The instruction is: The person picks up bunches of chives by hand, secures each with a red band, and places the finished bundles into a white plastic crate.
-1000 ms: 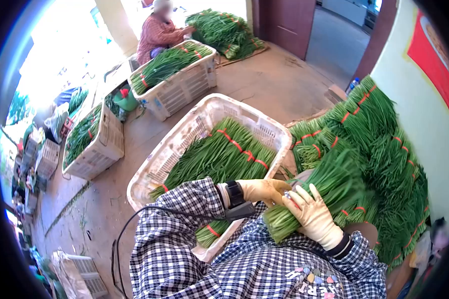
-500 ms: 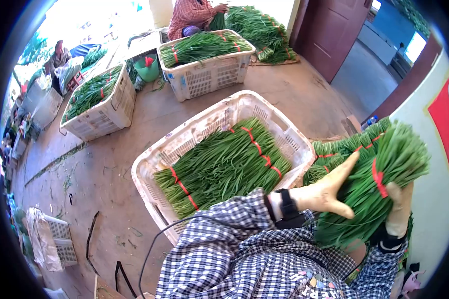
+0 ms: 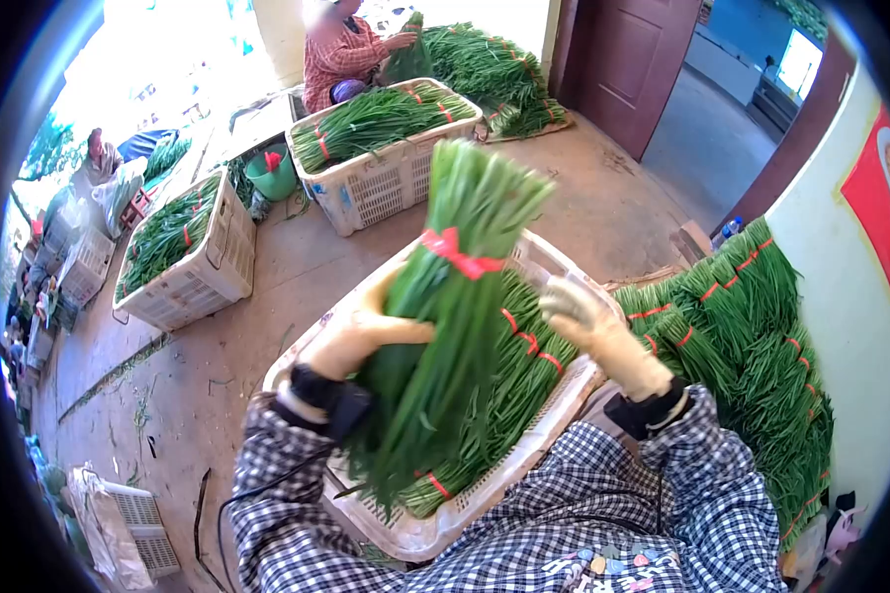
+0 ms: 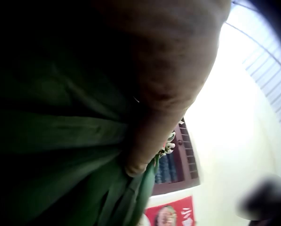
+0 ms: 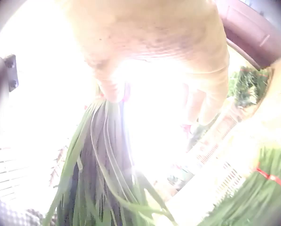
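Note:
A large bunch of garlic chives [image 3: 465,222], tied with a red band, stands upright over the crate, its pale cut ends up. My gloved left hand [image 3: 356,331] grips its leafy part, the thumb lying across the front. In the left wrist view that hand [image 4: 168,61] presses against dark green leaves [image 4: 60,141]. Right of the bunch, my gloved right hand [image 3: 603,336] is held apart with loosely bent fingers and nothing in them. The right wrist view shows this hand [image 5: 159,37] with its fingers spread. Below, the white plastic crate [image 3: 504,484] holds more banded chives [image 3: 544,351].
At my right, a big heap of banded chives [image 3: 752,346] lies against the wall. Ahead stand two more filled crates [image 3: 386,193] [image 3: 218,282] and a green bucket [image 3: 272,178]. A person [image 3: 336,59] sits behind the farther crate, beside another heap [image 3: 475,74].
The bunch has swung from my right side leftward over the crate and turned upright. My left hand has taken hold of it, and my right hand has let go.

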A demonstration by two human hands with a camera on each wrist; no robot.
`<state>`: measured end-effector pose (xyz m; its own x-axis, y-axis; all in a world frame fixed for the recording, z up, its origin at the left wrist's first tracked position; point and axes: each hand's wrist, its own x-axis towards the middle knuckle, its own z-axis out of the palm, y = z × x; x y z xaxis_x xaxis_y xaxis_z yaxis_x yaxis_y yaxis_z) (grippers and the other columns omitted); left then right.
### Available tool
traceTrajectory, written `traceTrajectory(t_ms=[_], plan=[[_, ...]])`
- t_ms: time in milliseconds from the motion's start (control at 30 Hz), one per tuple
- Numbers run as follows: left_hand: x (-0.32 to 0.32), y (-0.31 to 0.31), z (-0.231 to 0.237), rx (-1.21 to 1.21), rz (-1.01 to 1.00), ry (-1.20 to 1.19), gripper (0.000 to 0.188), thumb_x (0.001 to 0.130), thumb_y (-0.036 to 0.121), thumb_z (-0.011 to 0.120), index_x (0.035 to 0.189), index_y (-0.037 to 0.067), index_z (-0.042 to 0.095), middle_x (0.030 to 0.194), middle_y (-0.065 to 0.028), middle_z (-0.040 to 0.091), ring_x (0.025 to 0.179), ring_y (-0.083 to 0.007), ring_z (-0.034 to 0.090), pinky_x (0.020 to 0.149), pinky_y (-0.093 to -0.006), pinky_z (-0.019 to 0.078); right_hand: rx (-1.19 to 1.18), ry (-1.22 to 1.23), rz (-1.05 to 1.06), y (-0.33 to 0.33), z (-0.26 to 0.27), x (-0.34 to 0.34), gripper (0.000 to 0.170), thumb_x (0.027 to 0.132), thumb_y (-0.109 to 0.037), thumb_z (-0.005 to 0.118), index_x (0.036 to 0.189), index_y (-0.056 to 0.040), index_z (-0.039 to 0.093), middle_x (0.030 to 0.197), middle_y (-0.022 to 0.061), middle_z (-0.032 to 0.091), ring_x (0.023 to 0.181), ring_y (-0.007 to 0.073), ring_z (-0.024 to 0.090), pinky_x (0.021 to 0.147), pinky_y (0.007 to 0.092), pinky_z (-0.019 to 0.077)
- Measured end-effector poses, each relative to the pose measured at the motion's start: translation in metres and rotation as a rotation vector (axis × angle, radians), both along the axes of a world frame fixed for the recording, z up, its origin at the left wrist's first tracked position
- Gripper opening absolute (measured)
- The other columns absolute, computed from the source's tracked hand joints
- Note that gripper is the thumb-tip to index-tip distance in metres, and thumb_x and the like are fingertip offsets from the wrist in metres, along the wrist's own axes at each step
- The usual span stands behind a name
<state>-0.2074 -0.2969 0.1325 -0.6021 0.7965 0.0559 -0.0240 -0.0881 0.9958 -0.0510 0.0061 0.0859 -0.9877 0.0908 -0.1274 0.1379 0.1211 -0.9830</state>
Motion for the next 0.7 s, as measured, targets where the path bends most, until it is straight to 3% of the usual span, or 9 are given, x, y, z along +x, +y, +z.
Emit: traceTrajectory(t_ms=[33, 67, 167, 300, 367, 433, 567, 600, 700], plan=[[-0.012, -0.016, -0.008, -0.100, 0.067, -0.004, 0.086, 0.075, 0.012, 0.084, 0.151, -0.002, 0.047, 0.134, -0.0082, 0.066, 0.120, -0.0176, 0.062, 0.109, -0.0347, 0.0462, 0.002, -0.072, 0.016, 0.004, -0.028, -0.005, 0.076, 0.100, -0.036, 0.074, 0.161, -0.0103, 0.037, 0.152, 0.0165, 0.055, 0.139, 0.0245, 0.052, 0.116, 0.0388, 0.0428], [-0.023, -0.028, -0.013, -0.187, 0.125, 0.036, 0.086, 0.074, 0.010, 0.086, 0.150, -0.002, 0.048, 0.132, -0.0082, 0.066, 0.119, -0.0177, 0.062, 0.109, -0.0347, 0.0468, -0.002, -0.110, 0.029, 0.008, -0.056, -0.010, 0.066, 0.101, -0.028, 0.072, 0.157, -0.0071, 0.044, 0.142, 0.0122, 0.063, 0.133, 0.0217, 0.057, 0.116, 0.0370, 0.0436], [-0.054, -0.051, -0.042, -0.347, 0.219, 0.159, 0.086, 0.072, 0.009, 0.088, 0.148, -0.002, 0.049, 0.128, -0.0082, 0.067, 0.117, -0.0182, 0.062, 0.107, -0.0348, 0.0480, 0.107, -0.214, 0.044, 0.007, -0.106, -0.028, 0.066, 0.100, -0.028, 0.074, 0.156, -0.0089, 0.045, 0.144, 0.0161, 0.063, 0.134, 0.0251, 0.058, 0.115, 0.0396, 0.0460], [-0.082, -0.051, -0.107, -0.516, 0.330, 0.394, 0.091, 0.069, 0.020, 0.093, 0.146, -0.002, 0.050, 0.122, -0.0145, 0.069, 0.115, -0.0227, 0.066, 0.104, -0.0346, 0.0512, 0.552, -0.086, 0.172, 0.007, -0.149, -0.073, 0.066, 0.097, -0.030, 0.074, 0.154, -0.0091, 0.048, 0.144, 0.0214, 0.062, 0.134, 0.0347, 0.060, 0.114, 0.0395, 0.0467], [-0.088, -0.041, -0.131, -0.638, 0.363, 0.445, 0.099, 0.066, 0.029, 0.094, 0.148, -0.002, 0.049, 0.125, -0.0207, 0.070, 0.118, -0.0302, 0.068, 0.104, -0.0361, 0.0514, 0.780, 0.023, 0.216, 0.006, -0.160, -0.096, 0.067, 0.094, -0.029, 0.076, 0.152, -0.0067, 0.050, 0.140, 0.0225, 0.064, 0.130, 0.0374, 0.061, 0.114, 0.0409, 0.0477], [-0.092, -0.027, -0.152, -0.653, 0.387, 0.594, 0.102, 0.064, 0.033, 0.093, 0.149, -0.001, 0.048, 0.125, -0.0221, 0.070, 0.118, -0.0324, 0.068, 0.103, -0.0377, 0.0521, 0.888, 0.094, 0.252, 0.006, -0.181, -0.120, 0.068, 0.092, -0.029, 0.076, 0.150, -0.0048, 0.050, 0.137, 0.0221, 0.065, 0.127, 0.0387, 0.063, 0.111, 0.0422, 0.0495], [-0.095, 0.001, -0.164, -0.795, 0.354, 0.651, 0.099, 0.065, 0.034, 0.093, 0.148, 0.000, 0.050, 0.125, -0.0224, 0.070, 0.117, -0.0349, 0.068, 0.103, -0.0408, 0.0527, 1.114, 0.062, 0.354, -0.003, -0.200, -0.163, 0.069, 0.087, -0.020, 0.073, 0.150, -0.0034, 0.050, 0.146, 0.0166, 0.058, 0.138, 0.0340, 0.053, 0.117, 0.0443, 0.0418], [-0.098, 0.006, -0.172, -0.795, 0.377, 0.714, 0.099, 0.064, 0.034, 0.093, 0.147, 0.001, 0.051, 0.121, -0.0207, 0.071, 0.113, -0.0359, 0.068, 0.099, -0.0425, 0.0539, 1.096, 0.013, 0.356, -0.007, -0.200, -0.172, 0.068, 0.086, -0.014, 0.068, 0.150, -0.0040, 0.050, 0.150, 0.0141, 0.054, 0.145, 0.0313, 0.046, 0.122, 0.0458, 0.0349], [-0.108, 0.026, -0.187, -0.906, 0.417, 0.848, 0.100, 0.063, 0.033, 0.093, 0.148, 0.004, 0.050, 0.115, -0.0189, 0.071, 0.108, -0.0352, 0.068, 0.094, -0.0439, 0.0547, 1.250, -0.120, 0.455, -0.016, -0.202, -0.204, 0.065, 0.087, -0.011, 0.062, 0.151, -0.0065, 0.051, 0.151, 0.0118, 0.054, 0.146, 0.0290, 0.044, 0.124, 0.0467, 0.0314]])
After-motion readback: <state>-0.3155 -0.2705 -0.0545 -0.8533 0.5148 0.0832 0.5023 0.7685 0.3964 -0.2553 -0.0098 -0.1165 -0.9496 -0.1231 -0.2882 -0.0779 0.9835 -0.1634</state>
